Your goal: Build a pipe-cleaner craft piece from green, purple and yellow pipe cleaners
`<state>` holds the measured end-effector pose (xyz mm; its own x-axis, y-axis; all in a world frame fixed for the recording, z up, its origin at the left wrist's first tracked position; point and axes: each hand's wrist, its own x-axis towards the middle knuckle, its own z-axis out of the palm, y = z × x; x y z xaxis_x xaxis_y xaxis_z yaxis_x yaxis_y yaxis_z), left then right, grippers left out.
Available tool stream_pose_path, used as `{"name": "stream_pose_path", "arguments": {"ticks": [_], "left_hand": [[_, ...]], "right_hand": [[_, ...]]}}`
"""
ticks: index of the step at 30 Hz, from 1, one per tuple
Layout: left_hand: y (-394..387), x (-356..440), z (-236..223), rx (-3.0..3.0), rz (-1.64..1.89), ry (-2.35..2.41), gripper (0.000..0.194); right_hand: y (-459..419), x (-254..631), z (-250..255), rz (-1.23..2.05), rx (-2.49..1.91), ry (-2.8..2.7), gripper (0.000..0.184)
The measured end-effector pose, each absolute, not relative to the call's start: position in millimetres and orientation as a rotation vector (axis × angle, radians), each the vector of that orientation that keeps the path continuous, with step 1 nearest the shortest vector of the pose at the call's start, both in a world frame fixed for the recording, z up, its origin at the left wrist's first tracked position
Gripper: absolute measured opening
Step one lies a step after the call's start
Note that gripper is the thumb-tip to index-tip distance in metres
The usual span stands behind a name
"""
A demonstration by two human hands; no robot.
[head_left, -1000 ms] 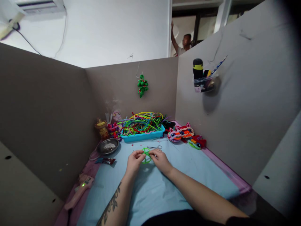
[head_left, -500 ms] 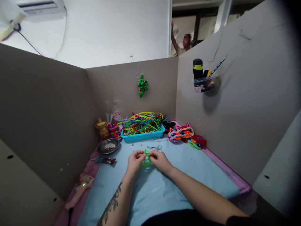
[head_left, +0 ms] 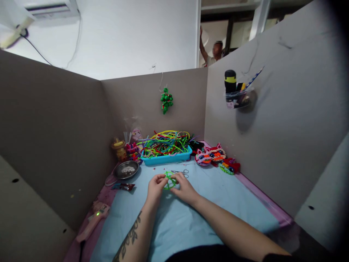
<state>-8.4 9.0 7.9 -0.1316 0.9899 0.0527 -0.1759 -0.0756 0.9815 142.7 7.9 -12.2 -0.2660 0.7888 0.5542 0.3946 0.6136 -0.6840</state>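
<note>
Over a blue-covered bench [head_left: 196, 223], two forearms angle inward, a tray [head_left: 166, 159] of colored strands beyond the hands.
The right hand [head_left: 185, 188], thumb and fingers parted, sits at the right edge of a green ring [head_left: 169, 181]; the left hand [head_left: 156, 185] pinches the ring's left side, thumb against fingertips; scissors [head_left: 180, 171] lie just beyond the right hand.

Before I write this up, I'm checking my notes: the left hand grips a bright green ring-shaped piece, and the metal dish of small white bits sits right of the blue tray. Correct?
Not quite: the head view shows the metal dish of small white bits left of the blue tray. The left hand does grip the bright green ring-shaped piece.
</note>
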Motion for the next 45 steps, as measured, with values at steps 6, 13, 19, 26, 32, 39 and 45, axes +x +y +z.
{"name": "stream_pose_path", "arguments": {"ticks": [6,13,19,26,32,39,45], "left_hand": [[10,-9,6,0.968,1.369,1.160,0.037],[7,-5,8,0.969,1.406,1.108,0.037],[8,0,4,0.977,1.448,1.015,0.036],[5,-3,8,0.893,1.413,1.078,0.039],[4,-3,8,0.845,1.325,1.079,0.038],[7,-3,4,0.817,1.305,1.053,0.045],[7,-4,1,0.845,1.293,1.055,0.044]], "right_hand": [[7,143,-13,0.305,-0.969,-1.871,0.025],[3,135,-9,0.472,-1.041,-1.676,0.006],[-6,124,-6,0.677,-0.976,-1.576,0.008],[2,131,-13,0.478,-0.965,-1.582,0.016],[4,132,-14,0.430,-0.891,-1.633,0.024],[5,131,-16,0.449,-0.895,-1.670,0.025],[5,130,-15,0.523,-0.879,-1.674,0.026]]}}
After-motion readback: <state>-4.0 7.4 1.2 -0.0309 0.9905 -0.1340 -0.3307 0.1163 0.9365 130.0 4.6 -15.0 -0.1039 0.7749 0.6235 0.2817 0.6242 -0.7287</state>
